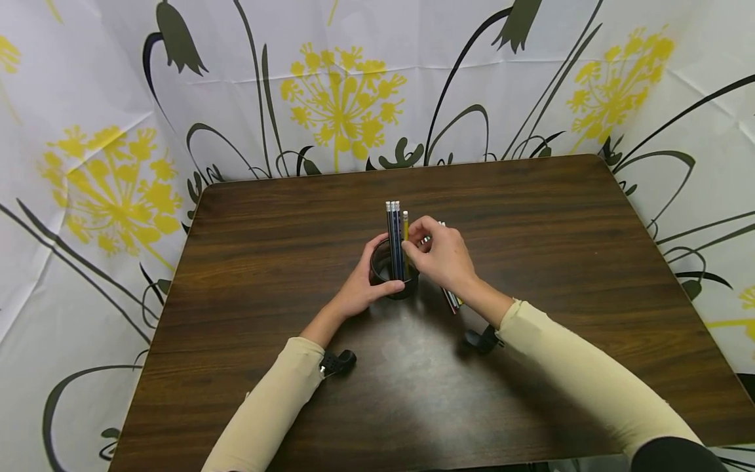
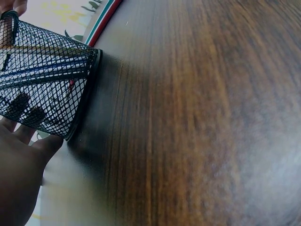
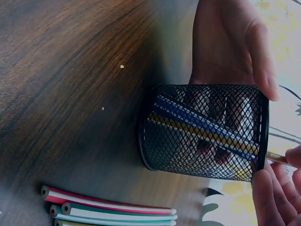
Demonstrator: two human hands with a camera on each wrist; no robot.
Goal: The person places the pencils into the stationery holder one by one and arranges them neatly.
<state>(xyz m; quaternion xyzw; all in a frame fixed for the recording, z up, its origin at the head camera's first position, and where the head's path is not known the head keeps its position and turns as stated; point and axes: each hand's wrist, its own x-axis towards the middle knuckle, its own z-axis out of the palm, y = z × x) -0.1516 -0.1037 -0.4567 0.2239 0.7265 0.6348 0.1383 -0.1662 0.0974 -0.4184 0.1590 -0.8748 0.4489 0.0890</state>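
A black mesh pencil cup (image 3: 188,162) stands upright on the table. My left hand (image 1: 360,285) grips it from the left, thumb at the near rim and fingers around the far side. Several dark blue and black pencils (image 1: 392,229) lean together inside, their eraser ends above the rim. Beside them a yellow pencil (image 1: 406,226) stands in the cup, its lower part visible through the mesh. My right hand (image 1: 442,255) pinches this yellow pencil near the rim between thumb and fingers.
Several striped pencils (image 3: 113,205), red, green and white among them, lie on the table right of the cup, partly under my right hand in the head view. The brown wood-grain table (image 1: 283,242) meets a flower-printed cloth (image 1: 236,85) at its back edge.
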